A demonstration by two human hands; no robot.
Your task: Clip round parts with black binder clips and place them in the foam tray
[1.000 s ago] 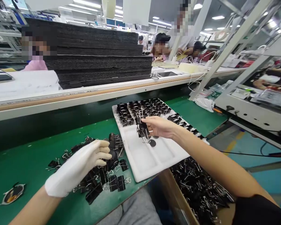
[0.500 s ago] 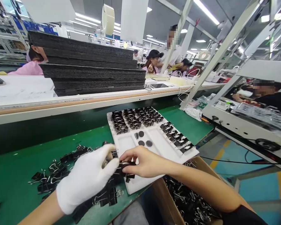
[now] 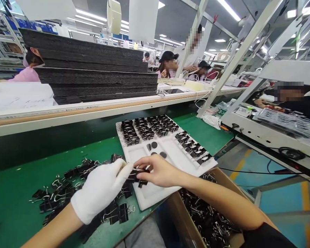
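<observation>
A white foam tray lies on the green table, with rows of black binder clips along its far and right parts and several dark discs in a middle compartment. My left hand, in a white glove, has its fingers closed at the tray's left edge; what they grip is mostly hidden. Bare and close beside it, my right hand pinches black binder clips over the tray's near left part. Loose binder clips are piled around my left hand.
A cardboard box full of binder clips stands below the table's edge at the right. Black foam sheets are stacked on the shelf beyond. Several people sit or stand further back.
My gloved left hand has moved slightly right, and its thumb and fingers are closer together. My right hand keeps its pinch on the clips. The view has shifted a little.
</observation>
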